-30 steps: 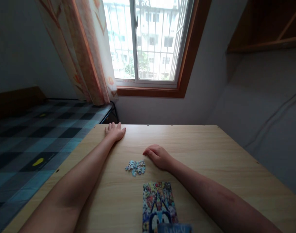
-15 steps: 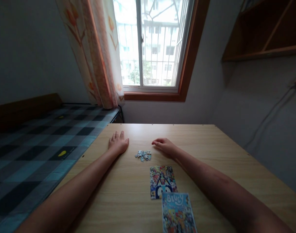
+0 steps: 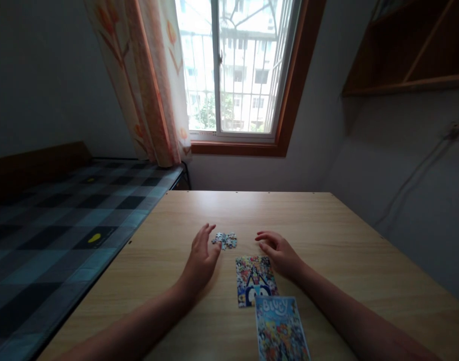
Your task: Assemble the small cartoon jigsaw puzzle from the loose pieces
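Observation:
A small pile of jigsaw puzzle pieces (image 3: 226, 240) lies on the wooden table. My left hand (image 3: 202, 254) is at the pile's left side, thumb and fingers apart, its tips close to the pieces; whether they touch is unclear. To the right of the pile, my right hand (image 3: 279, 250) hovers or rests with fingers loosely curved and a gap between thumb and forefinger, nothing seen in it. Below the pile lies a colourful picture card (image 3: 248, 276), near my right hand. A box or sheet marked "Bluey" (image 3: 280, 326) overlaps the card's lower edge.
The pale wooden table (image 3: 350, 281) reaches towards the wall under a barred window (image 3: 248, 75). A bed with a checked cover (image 3: 56, 220) stands along the left side. A wooden shelf (image 3: 406, 82) hangs at upper right, with a cable (image 3: 413, 175) below.
My left hand has come back from the table's far left to beside the pile, turning onto its edge. My right hand has drawn nearer to me and slightly rightward, its fingers parting.

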Demonstrator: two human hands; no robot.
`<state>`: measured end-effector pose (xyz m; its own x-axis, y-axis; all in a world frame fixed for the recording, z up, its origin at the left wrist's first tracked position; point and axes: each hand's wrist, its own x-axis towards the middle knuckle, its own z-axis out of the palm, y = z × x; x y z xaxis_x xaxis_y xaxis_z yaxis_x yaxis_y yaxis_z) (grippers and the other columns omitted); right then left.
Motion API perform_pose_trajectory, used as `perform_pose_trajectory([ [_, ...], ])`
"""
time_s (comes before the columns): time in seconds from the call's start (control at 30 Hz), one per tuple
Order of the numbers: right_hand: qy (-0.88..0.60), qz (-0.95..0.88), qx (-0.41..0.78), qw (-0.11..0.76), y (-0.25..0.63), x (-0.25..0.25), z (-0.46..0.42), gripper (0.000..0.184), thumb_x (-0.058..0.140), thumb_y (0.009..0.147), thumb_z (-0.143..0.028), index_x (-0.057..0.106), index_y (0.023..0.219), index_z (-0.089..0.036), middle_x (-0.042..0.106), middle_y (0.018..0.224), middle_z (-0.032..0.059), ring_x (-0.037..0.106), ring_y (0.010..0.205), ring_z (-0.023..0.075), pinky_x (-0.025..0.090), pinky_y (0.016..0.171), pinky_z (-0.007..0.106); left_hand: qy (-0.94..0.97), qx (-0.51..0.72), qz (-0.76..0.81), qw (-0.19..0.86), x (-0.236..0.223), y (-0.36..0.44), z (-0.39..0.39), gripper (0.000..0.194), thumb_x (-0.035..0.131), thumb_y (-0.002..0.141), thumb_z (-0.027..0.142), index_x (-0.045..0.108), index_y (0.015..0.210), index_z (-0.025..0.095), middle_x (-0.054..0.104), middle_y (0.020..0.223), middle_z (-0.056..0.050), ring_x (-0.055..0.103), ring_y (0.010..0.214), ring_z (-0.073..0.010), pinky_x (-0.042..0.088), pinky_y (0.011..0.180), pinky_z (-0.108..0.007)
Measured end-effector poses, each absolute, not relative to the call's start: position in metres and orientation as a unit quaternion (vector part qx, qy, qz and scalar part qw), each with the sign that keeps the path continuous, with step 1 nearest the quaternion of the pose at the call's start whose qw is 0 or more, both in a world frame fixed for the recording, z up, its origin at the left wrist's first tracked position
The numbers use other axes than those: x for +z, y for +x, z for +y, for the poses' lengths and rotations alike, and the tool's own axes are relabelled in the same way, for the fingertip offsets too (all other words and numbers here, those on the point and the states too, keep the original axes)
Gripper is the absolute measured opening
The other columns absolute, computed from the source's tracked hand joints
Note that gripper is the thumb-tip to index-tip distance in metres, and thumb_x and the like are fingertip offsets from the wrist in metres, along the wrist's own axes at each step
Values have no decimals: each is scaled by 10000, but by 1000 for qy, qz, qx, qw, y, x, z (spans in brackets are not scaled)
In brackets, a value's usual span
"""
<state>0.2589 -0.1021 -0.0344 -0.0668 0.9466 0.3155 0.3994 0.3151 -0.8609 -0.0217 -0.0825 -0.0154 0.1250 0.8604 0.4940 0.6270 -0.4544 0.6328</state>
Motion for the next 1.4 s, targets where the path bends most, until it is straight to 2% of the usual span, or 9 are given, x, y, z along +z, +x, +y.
perform_pose_trajectory([
  [0.1, -511, -697, 261, 429, 256, -29, -104, 213, 626, 873, -312, 770, 1010, -236, 683, 1248, 106, 585, 1218, 264, 411, 1086, 454, 764, 437, 459, 120, -7, -10, -100, 386, 529, 918, 292, 605, 1283, 191, 559, 1417, -146, 496, 1356, -277, 419, 1134, -490],
  [0.17, -514, -707, 249, 416, 256, -24, -106, 211, 618, 882, -302, 772, 1009, -233, 682, 1245, 109, 582, 1219, 265, 412, 1082, 456, 800, 402, 425, 135, 3, -8, -108, 265, 514, 928, 254, 672, 1135, 205, 668, 1184, -112, 625, 1145, -239, 510, 1010, -419],
  [0.23, -518, -713, 241, 408, 255, -21, -108, 212, 616, 885, -294, 771, 1014, -230, 681, 1243, 113, 583, 1216, 268, 416, 1078, 458, 833, 340, 405, 163, 10, -9, -114, 217, 486, 941, 225, 701, 973, 213, 695, 957, -65, 670, 863, -184, 549, 806, -323],
  [0.33, -517, -722, 232, 397, 253, -17, -111, 214, 615, 892, -293, 767, 1029, -230, 681, 1241, 115, 581, 1223, 274, 418, 1076, 464, 852, 289, 403, 167, 15, -12, -119, 240, 478, 935, 205, 717, 940, 214, 696, 873, -47, 646, 716, -151, 509, 676, -271],
  [0.53, -511, -738, 225, 380, 253, -20, -114, 205, 609, 905, -285, 759, 1041, -250, 673, 1266, 109, 570, 1240, 284, 413, 1085, 494, 871, 235, 405, 150, 9, -13, -118, 300, 467, 945, 225, 747, 1047, 252, 714, 911, -39, 634, 661, -136, 513, 667, -265],
  [0.87, -494, -754, 202, 382, 251, -16, -119, 198, 607, 908, -261, 749, 1046, -262, 675, 1254, 106, 575, 1223, 290, 437, 1059, 486, 890, 184, 399, 122, 9, -15, -120, 375, 486, 928, 190, 721, 1187, 323, 693, 920, -26, 667, 757, -162, 534, 690, -282],
  [1.17, -496, -772, 181, 353, 247, -16, -125, 215, 593, 925, -263, 731, 1090, -270, 654, 1296, 110, 555, 1248, 300, 423, 1074, 513, 903, 176, 381, 91, 5, -15, -117, 388, 453, 964, 205, 706, 1228, 337, 671, 885, -28, 654, 736, -149, 523, 665, -258],
  [1.4, -503, -759, 186, 369, 248, -16, -120, 235, 564, 951, -298, 727, 1115, -259, 652, 1298, 127, 560, 1247, 303, 434, 1071, 521, 907, 165, 379, 81, 7, -14, -118, 405, 447, 960, 207, 707, 1241, 338, 667, 880, -38, 643, 726, -154, 531, 665, -263],
])
